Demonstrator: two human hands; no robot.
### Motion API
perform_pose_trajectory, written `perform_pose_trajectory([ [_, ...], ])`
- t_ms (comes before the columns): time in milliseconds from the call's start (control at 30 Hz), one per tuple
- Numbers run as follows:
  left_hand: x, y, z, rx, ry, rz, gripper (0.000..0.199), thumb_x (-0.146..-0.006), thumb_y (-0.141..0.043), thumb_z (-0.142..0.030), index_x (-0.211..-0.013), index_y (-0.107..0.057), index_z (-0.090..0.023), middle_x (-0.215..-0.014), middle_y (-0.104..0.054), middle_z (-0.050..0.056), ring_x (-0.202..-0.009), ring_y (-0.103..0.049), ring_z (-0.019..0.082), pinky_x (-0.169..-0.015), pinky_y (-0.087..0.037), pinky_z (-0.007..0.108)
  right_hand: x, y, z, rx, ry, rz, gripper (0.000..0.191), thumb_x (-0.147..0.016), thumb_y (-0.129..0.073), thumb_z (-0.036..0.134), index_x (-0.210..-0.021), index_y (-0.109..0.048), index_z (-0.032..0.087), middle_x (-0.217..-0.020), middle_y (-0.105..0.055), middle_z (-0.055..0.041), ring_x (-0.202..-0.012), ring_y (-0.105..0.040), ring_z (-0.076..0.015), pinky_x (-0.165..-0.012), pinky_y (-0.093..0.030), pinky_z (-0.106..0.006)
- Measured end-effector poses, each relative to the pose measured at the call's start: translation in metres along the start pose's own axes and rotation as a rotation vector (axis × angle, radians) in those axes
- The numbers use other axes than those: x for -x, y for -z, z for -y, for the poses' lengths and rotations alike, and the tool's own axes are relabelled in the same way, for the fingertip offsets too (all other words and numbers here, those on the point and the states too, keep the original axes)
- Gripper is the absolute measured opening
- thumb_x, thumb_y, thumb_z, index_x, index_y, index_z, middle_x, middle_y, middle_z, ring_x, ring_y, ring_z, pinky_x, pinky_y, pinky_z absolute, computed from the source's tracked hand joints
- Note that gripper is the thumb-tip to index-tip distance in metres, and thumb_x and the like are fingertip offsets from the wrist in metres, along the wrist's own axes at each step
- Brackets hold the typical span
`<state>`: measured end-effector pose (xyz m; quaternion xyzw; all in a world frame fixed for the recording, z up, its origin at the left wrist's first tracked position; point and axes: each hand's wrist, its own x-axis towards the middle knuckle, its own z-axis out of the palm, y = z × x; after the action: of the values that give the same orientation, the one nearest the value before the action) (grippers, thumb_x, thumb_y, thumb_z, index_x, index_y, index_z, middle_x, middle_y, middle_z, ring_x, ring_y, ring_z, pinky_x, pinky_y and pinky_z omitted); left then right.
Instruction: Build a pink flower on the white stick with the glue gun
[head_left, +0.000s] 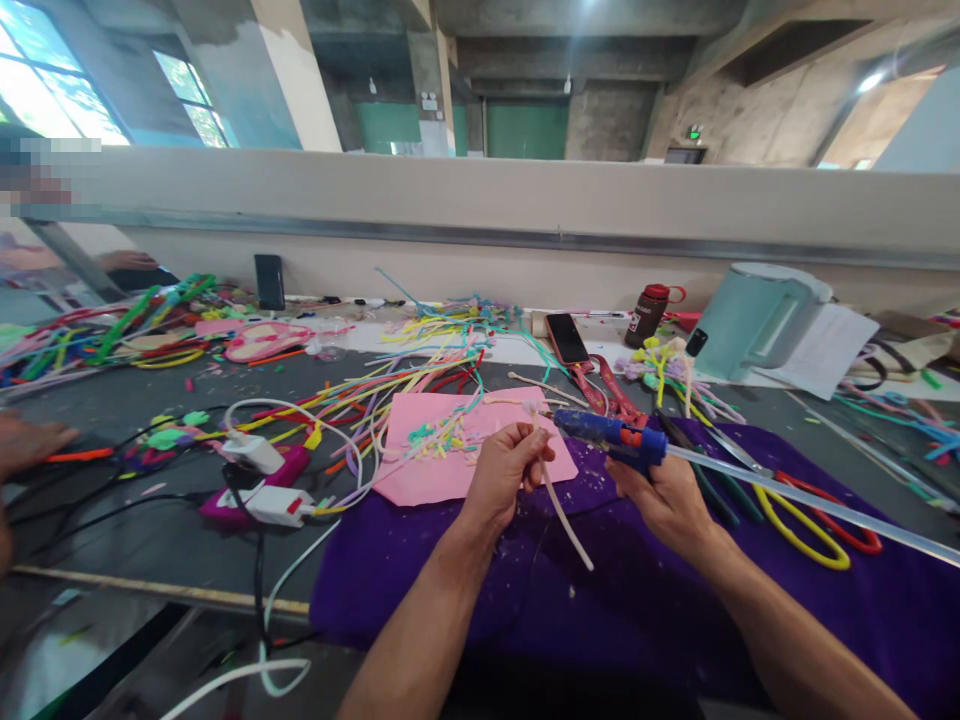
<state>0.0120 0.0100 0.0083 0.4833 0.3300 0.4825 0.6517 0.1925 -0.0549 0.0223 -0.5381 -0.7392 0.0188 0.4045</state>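
Note:
My left hand [510, 465] pinches a cream pipe cleaner [562, 520] whose lower end hangs down to the right. A small pale tuft sits at its top, just above my fingertips. My right hand [667, 490] is wrapped round the grip of a blue glue gun [607, 430], its nozzle pointing left, close to the tuft; whether they touch I cannot tell. From the gun's back a long clear glue stick [795, 495] runs off to the right. Under my hands lies a pink sheet [405, 480] with small coloured pieces on it, on a purple cloth [420, 580].
Scissors with red and yellow handles [810, 530] lie at the right. A purple power strip [225, 508] with white plugs and cables is at the left. Behind are a phone [568, 340], a bottle [649, 315] and a teal jug [757, 320]. Another person's hand [30, 445] shows far left.

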Motion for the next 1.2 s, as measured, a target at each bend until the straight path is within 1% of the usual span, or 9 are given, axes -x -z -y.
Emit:
perform_pose_trajectory([
  [100,0.0001,-0.0002,-0.0009,0.0,-0.002,-0.008,0.029,-0.07,-0.061,-0.04,-0.062,-0.054,-0.013,-0.05,-0.055,-0.002,-0.031,-0.038,0.002,-0.031,-0.02,0.016,-0.0001,0.0004,0.001,-0.008,0.005,0.022,0.027,-0.083,-0.044,0.032,-0.068,-0.058,0.016,-0.056,-0.053,-0.002,-0.052,-0.05,-0.0143,-0.052,-0.039,-0.025],
  [267,0.0002,-0.0002,-0.0019,0.013,0.003,-0.027,0.029,-0.068,-0.062,-0.041,-0.062,-0.054,-0.013,-0.056,-0.059,-0.001,-0.032,-0.039,0.002,-0.031,-0.02,0.017,0.001,0.0009,-0.0005,-0.019,-0.004,0.033,0.026,-0.083,-0.044,0.032,-0.067,-0.057,0.017,-0.057,-0.053,-0.002,-0.053,-0.05,-0.0144,-0.051,-0.038,-0.025],
  [433,0.0003,0.0003,-0.0012,0.005,0.013,0.003,0.029,-0.069,-0.062,-0.04,-0.061,-0.055,-0.013,-0.048,-0.055,-0.002,-0.031,-0.038,0.002,-0.031,-0.02,0.016,0.0027,-0.0001,-0.0056,-0.047,-0.024,-0.01,0.026,-0.083,-0.045,0.034,-0.069,-0.057,0.016,-0.059,-0.055,-0.0018,-0.053,-0.05,-0.014,-0.051,-0.038,-0.025],
  [567,0.0006,0.0,-0.0008,-0.001,0.01,0.014,0.028,-0.069,-0.062,-0.039,-0.062,-0.055,-0.013,-0.046,-0.053,-0.002,-0.031,-0.038,0.002,-0.032,-0.02,0.016,0.0016,-0.0017,-0.0046,-0.04,-0.007,0.005,0.024,-0.083,-0.045,0.032,-0.069,-0.057,0.016,-0.059,-0.054,-0.0018,-0.054,-0.05,-0.0138,-0.053,-0.039,-0.025],
  [700,0.0007,0.0001,-0.0018,-0.002,0.002,-0.009,0.028,-0.069,-0.062,-0.04,-0.063,-0.055,-0.013,-0.052,-0.057,-0.001,-0.032,-0.039,0.002,-0.031,-0.02,0.016,0.0007,-0.0021,-0.0023,-0.03,0.016,0.044,0.023,-0.083,-0.045,0.031,-0.072,-0.058,0.016,-0.059,-0.055,-0.0021,-0.053,-0.05,-0.0139,-0.052,-0.039,-0.025],
  [767,0.0008,0.0002,-0.0023,0.0,0.004,-0.016,0.029,-0.069,-0.062,-0.04,-0.063,-0.055,-0.013,-0.055,-0.058,0.0,-0.032,-0.039,0.002,-0.031,-0.021,0.016,0.0009,-0.0016,-0.0028,-0.026,0.022,0.043,0.022,-0.083,-0.045,0.031,-0.074,-0.059,0.017,-0.058,-0.054,-0.0019,-0.053,-0.05,-0.0143,-0.052,-0.039,-0.025],
  [933,0.0011,0.0003,-0.0024,0.004,0.016,-0.007,0.029,-0.067,-0.063,-0.04,-0.061,-0.055,-0.013,-0.047,-0.054,-0.002,-0.031,-0.038,0.002,-0.031,-0.021,0.015,0.0014,-0.0013,-0.0054,-0.035,-0.004,-0.004,0.022,-0.082,-0.046,0.032,-0.075,-0.059,0.016,-0.058,-0.055,-0.0018,-0.052,-0.05,-0.0141,-0.052,-0.039,-0.025],
  [1133,0.0007,0.0006,-0.0019,0.0,0.009,-0.011,0.029,-0.068,-0.063,-0.041,-0.062,-0.055,-0.013,-0.05,-0.057,-0.001,-0.032,-0.038,0.002,-0.031,-0.02,0.016,0.0006,-0.0027,-0.004,-0.026,0.013,0.033,0.021,-0.083,-0.045,0.03,-0.073,-0.058,0.016,-0.061,-0.056,-0.0023,-0.054,-0.051,-0.0145,-0.053,-0.04,-0.025],
  [1200,0.0006,0.0007,-0.002,0.005,0.002,-0.011,0.029,-0.068,-0.063,-0.041,-0.062,-0.054,-0.013,-0.051,-0.057,-0.001,-0.032,-0.038,0.002,-0.031,-0.02,0.016,0.0012,-0.0023,-0.0046,-0.029,0.01,0.026,0.021,-0.083,-0.045,0.03,-0.072,-0.058,0.017,-0.061,-0.055,-0.0025,-0.055,-0.052,-0.0149,-0.053,-0.04,-0.025],
])
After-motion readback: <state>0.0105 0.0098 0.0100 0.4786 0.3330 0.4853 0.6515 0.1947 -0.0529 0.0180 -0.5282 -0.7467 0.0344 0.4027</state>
